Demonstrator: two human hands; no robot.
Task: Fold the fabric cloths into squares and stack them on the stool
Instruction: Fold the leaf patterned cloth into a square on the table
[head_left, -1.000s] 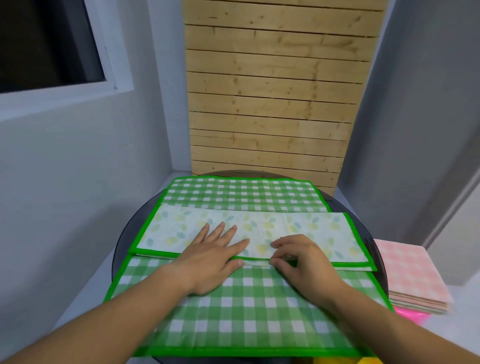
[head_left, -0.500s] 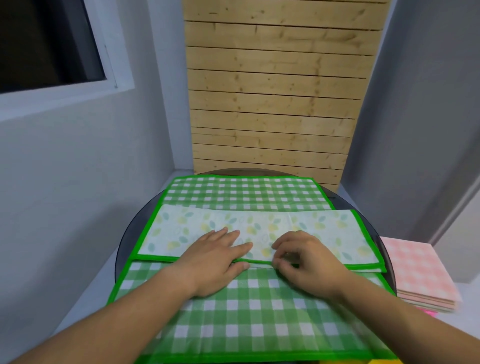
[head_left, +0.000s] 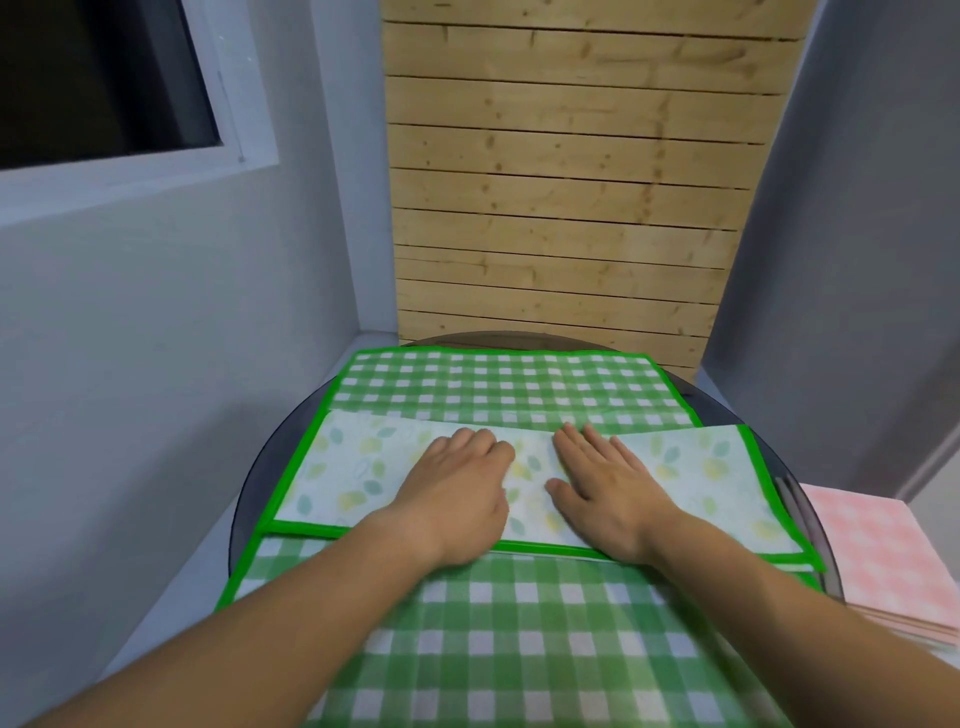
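A green checked cloth (head_left: 498, 387) lies spread over the round dark tabletop (head_left: 258, 483). Its middle is folded into a band (head_left: 353, 467) that shows a pale leaf print edged in green. The left hand (head_left: 460, 496) and right hand (head_left: 605, 491) rest flat on that band, side by side, fingers straight and holding nothing. A stack of folded pink checked cloths (head_left: 883, 551) sits just beside the tabletop on the right.
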